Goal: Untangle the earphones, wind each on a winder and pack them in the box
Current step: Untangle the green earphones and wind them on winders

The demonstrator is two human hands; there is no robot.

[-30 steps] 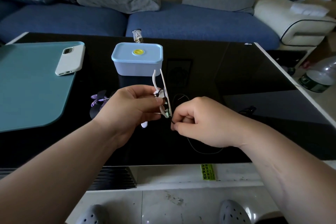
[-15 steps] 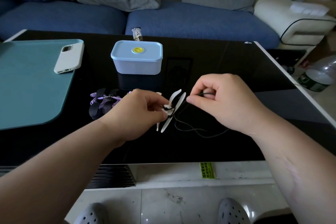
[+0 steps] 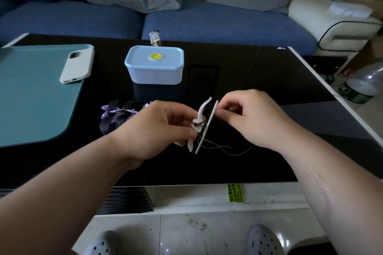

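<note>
Above the near half of the surface (image 3: pixel 259 80), we hold the white winder (image 3: pixel 207 125) edge-on and tilted. Left grip (image 3: pixel 157 128) is clenched on the winder at its middle, thumb and fingertips pinching it. Right grip (image 3: pixel 255 118) pinches the black cord (image 3: pixel 229 152) just beside the winder's upper edge. The slack lies in loose loops on the surface below. Box (image 3: pixel 154 66) stands lidded, well behind both grips. A purple set (image 3: pixel 118 112), apparently wound, lies left of the left grip.

Hazards, as we judge them:
- Loss of tension at the right grip would let turns spring off the winder.
- Loose loops may cross and knot as they are drawn up, so we feed them singly.
- A light pinch at the left grip may let the winder twist or drop.
- Box lid is on, so it must come off before packing
</note>
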